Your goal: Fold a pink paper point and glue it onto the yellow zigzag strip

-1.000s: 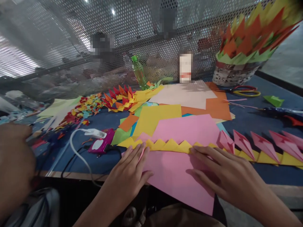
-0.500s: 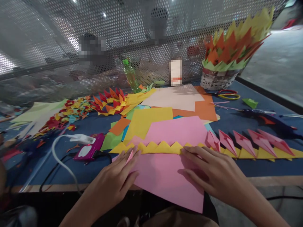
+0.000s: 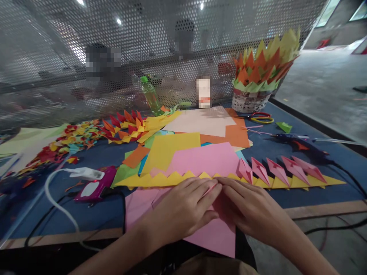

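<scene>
A long yellow folded paper strip (image 3: 160, 179) with a zigzag upper edge lies across the pink paper. Several pink folded paper petals (image 3: 275, 173) stand along its right part. My left hand (image 3: 189, 206) is closed at the strip's lower edge, a small pink folded paper piece (image 3: 211, 187) showing between its fingers. Against its fingertips rests my right hand (image 3: 249, 202), fingers together and bent over the strip's edge; its thumb is tucked beneath and mostly hidden. Under both hands a pink paper sheet (image 3: 218, 235) hangs past the table's front edge.
Left of the hands sit a magenta charger box (image 3: 99, 186) and white cable (image 3: 53, 202). On the right lie a glue gun (image 3: 304, 147) and scissors (image 3: 259, 118). A green-capped bottle (image 3: 150, 95), paper scraps (image 3: 71, 139) and a decorated basket (image 3: 249, 100) stand farther back.
My left hand has moved right along the strip with the pink piece, until its fingertips meet my right hand's. The whole view has shifted slightly, so the things sit farther left.
</scene>
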Tool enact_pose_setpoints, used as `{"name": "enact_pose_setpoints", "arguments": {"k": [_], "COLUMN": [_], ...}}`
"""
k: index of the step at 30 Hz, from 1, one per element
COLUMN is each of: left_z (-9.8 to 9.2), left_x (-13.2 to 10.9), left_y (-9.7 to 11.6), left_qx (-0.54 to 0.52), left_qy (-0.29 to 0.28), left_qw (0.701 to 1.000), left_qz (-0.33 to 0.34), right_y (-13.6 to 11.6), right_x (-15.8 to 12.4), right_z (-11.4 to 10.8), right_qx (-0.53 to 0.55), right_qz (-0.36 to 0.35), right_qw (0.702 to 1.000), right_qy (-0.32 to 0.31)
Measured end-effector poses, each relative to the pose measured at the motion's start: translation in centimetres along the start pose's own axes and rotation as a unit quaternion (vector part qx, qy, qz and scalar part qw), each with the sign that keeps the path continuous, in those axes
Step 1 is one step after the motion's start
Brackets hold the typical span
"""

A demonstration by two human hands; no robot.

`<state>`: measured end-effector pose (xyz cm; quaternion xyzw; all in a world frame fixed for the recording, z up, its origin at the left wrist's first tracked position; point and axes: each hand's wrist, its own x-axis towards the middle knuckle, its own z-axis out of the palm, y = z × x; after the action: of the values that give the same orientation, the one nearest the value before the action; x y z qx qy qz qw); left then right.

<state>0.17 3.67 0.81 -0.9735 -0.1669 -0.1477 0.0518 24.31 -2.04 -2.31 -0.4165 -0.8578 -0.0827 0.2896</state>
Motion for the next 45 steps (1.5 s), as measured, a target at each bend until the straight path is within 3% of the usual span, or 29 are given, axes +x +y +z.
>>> {"name": "enact_pose_setpoints", "arguments": {"k": [2, 4, 5, 7, 9, 12, 15, 18, 23, 28, 30, 33, 38, 41, 45], "left_z": [0.6, 1.0, 1.1, 1.4, 1.6, 1.8, 1.9, 1.9, 1.8, 2.1, 2.2, 2.3, 2.2, 2.2, 2.2], "left_x": [0.4, 0.3, 0.2, 0.1, 0.2, 0.5, 1.0, 1.3, 1.7, 1.8, 1.7, 1.6, 1.4, 1.3, 1.3], "left_y": [0.1, 0.1, 0.1, 0.2, 0.5, 0.7, 0.8, 0.8, 0.9, 0.7, 0.6, 0.5, 0.5, 0.7, 0.7], "left_qx": [-0.008, -0.013, -0.015, -0.014, -0.006, 0.007, 0.017, 0.019, 0.023, 0.017, 0.003, -0.023, -0.054, -0.058, -0.059], "left_qy": [0.006, 0.006, 0.006, 0.005, 0.003, -0.011, -0.022, -0.021, -0.021, -0.014, -0.013, -0.008, 0.002, 0.001, 0.001], "left_qw": [1.0, 1.0, 1.0, 1.0, 1.0, 1.0, 0.999, 0.999, 0.999, 1.0, 1.0, 0.999, 0.998, 0.997, 0.997], "left_qz": [0.0, -0.002, -0.001, -0.001, -0.007, -0.02, -0.02, -0.017, -0.019, -0.013, -0.014, -0.023, -0.043, -0.048, -0.049], "right_y": [0.9, 2.9, 4.4, 8.3, 12.6, 17.6, 19.4, 19.2, 18.7, 17.1, 15.8, 13.3, 9.8, 8.8, 8.2], "right_x": [-1.0, -2.4, -3.1, -4.6, -5.7, -6.2, -5.5, -4.8, -4.7, -4.3, -4.0, -3.7, -3.7, -3.6, -3.4], "right_z": [-1.5, -3.8, -5.1, -7.7, -9.5, -10.1, -9.1, -8.3, -8.7, -10.1, -10.6, -10.3, -7.4, -6.0, -5.6], "right_qx": [-0.013, -0.065, -0.113, -0.22, -0.282, -0.268, -0.281, -0.298, -0.311, -0.33, -0.321, -0.289, -0.237, -0.23, -0.237], "right_qz": [0.018, 0.087, 0.151, 0.301, 0.434, 0.538, 0.58, 0.587, 0.586, 0.587, 0.559, 0.478, 0.295, 0.203, 0.145], "right_qw": [1.0, 0.992, 0.977, 0.916, 0.851, 0.795, 0.747, 0.731, 0.734, 0.739, 0.764, 0.826, 0.923, 0.95, 0.958], "right_qy": [0.017, 0.063, 0.098, 0.147, 0.092, -0.084, -0.162, -0.181, -0.146, -0.027, 0.024, 0.08, 0.068, 0.055, 0.067]}}
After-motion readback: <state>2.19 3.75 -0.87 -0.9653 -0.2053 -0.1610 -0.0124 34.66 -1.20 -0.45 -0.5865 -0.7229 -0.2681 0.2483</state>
